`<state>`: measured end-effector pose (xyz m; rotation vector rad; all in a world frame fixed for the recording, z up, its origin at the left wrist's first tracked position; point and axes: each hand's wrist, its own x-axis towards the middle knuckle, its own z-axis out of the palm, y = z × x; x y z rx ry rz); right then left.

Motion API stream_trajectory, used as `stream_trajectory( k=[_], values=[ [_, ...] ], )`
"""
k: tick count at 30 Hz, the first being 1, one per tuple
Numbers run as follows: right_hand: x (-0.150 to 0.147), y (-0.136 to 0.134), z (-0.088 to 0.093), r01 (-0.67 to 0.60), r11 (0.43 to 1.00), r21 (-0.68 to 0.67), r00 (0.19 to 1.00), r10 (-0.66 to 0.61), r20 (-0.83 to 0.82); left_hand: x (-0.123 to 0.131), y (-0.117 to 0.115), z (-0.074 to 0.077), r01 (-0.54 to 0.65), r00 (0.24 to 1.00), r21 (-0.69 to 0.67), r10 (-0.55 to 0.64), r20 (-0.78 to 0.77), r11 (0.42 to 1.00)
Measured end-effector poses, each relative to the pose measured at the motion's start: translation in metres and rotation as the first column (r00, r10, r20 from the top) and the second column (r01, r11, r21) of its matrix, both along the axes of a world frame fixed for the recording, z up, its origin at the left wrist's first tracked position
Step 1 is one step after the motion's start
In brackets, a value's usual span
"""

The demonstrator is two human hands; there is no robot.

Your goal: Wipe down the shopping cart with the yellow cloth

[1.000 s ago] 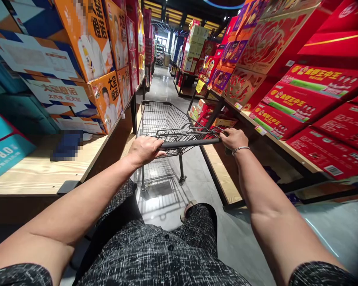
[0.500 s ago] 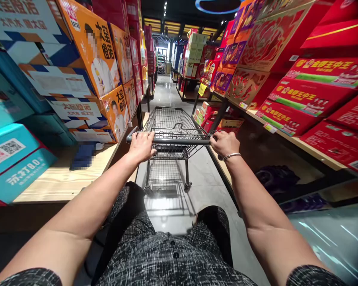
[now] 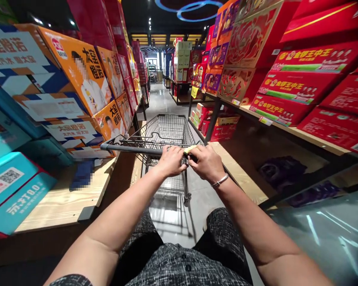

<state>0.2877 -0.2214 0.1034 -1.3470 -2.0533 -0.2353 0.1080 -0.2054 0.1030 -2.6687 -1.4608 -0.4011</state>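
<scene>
A dark wire shopping cart (image 3: 170, 127) stands in front of me, its grey handle bar (image 3: 131, 149) running to the left. My left hand (image 3: 173, 161) is closed over the bar near its right end. Close beside it, my right hand (image 3: 207, 163), with a bangle on the wrist, has its fingers bent and pinched at a small yellow-green piece (image 3: 190, 149) by the end of the bar. What that piece is cannot be made out, as the fingers cover part of it. The cart's basket shows no goods.
Orange drink cartons (image 3: 74, 67) and a turquoise box (image 3: 14, 194) line the left wooden shelf (image 3: 68, 204). Stacked red boxes (image 3: 298, 79) fill the right shelf (image 3: 310, 137). Between them, the grey floor aisle (image 3: 159, 93) runs away from me.
My left hand has slid right along the bar, next to my right hand, which moved left. The cart's handle has swung left, and a yellow-green piece now shows at my right fingers.
</scene>
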Motion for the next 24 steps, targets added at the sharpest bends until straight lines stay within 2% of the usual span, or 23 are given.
stream_trajectory(
  k=[2, 4, 7, 10, 13, 16, 20, 22, 24],
  values=[
    [0.011, -0.008, 0.003, -0.161, 0.986, 0.032, 0.973, 0.164, -0.161, 0.01, -0.004, 0.002, -0.002, 1.0, 0.011, 0.002, -0.028, 1.0],
    [0.026, -0.012, 0.002, -0.208, 0.97, 0.126, 0.905, 0.24, -0.351, 0.015, -0.006, 0.003, -0.019, 0.999, 0.017, 0.019, -0.042, 1.0],
    [0.042, -0.012, -0.011, -0.171, 0.967, 0.189, 0.773, 0.251, -0.583, 0.018, -0.007, 0.004, -0.039, 0.999, 0.006, 0.039, -0.036, 0.999],
    [0.041, 0.0, -0.034, -0.266, 0.954, 0.14, 0.66, 0.286, -0.694, 0.02, -0.006, 0.005, -0.056, 0.998, -0.007, 0.056, -0.038, 0.998],
    [0.033, 0.027, -0.053, -0.338, 0.932, 0.129, 0.581, 0.315, -0.751, 0.021, -0.003, 0.003, -0.055, 0.998, -0.013, 0.055, -0.007, 0.998],
    [0.025, 0.066, -0.065, -0.325, 0.941, 0.097, 0.512, 0.261, -0.819, 0.022, -0.002, -0.002, -0.055, 0.996, 0.01, 0.054, 0.066, 0.998],
    [0.021, 0.122, -0.07, -0.301, 0.95, -0.083, 0.368, 0.035, -0.929, 0.023, 0.0, -0.008, -0.058, 0.993, 0.058, 0.052, 0.104, 0.997],
    [0.022, 0.14, -0.069, -0.366, 0.915, -0.17, 0.283, -0.064, -0.957, 0.024, 0.0, -0.009, -0.058, 0.992, 0.074, 0.05, 0.112, 0.996],
    [0.025, 0.148, -0.067, -0.473, 0.853, -0.222, 0.248, -0.112, -0.962, 0.025, 0.0, -0.01, -0.054, 0.992, 0.096, 0.042, 0.122, 0.994]
  ],
)
